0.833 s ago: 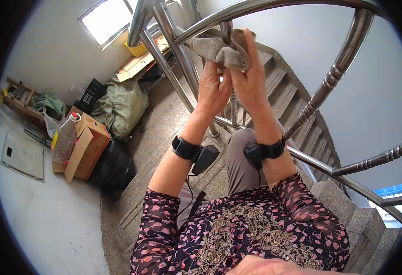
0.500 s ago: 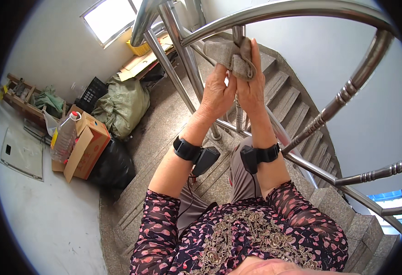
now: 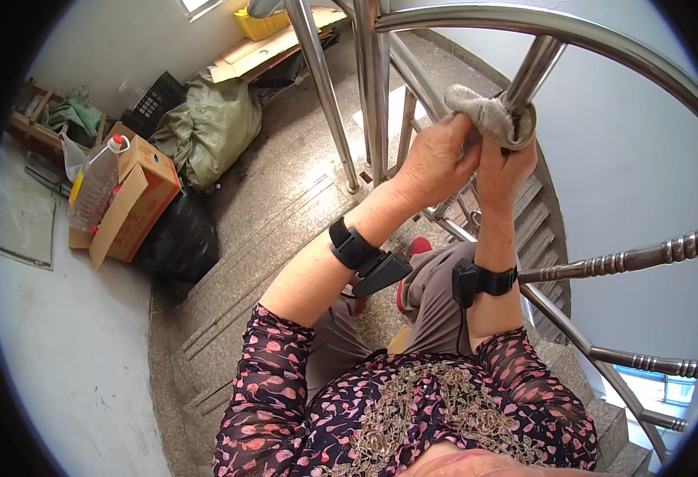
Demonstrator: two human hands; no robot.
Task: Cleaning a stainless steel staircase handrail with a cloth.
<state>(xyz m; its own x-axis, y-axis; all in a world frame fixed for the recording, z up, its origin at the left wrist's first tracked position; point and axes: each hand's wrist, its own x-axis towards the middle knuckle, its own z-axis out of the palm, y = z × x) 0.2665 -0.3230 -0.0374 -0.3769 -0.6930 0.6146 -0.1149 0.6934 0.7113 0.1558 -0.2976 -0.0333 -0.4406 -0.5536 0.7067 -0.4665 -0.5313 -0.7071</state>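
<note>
A grey-beige cloth is wrapped around a shiny metal baluster below the curved handrail. My left hand is closed on the cloth's left side, with its fingertips partly hidden. On the other side, my right hand grips the cloth against the baluster, its fingers mostly covered by the fabric. Black straps with small black boxes sit on both my forearms.
Stone stairs curve down on the right beyond the railing. Two upright metal posts stand left of my hands. Along the left wall are a green sack, a cardboard box, a clear plastic bottle and a black bag.
Both hands have moved right and slightly down with the cloth, relative to the view. The view has shifted, so the railing and the objects on the left appear in different places.
</note>
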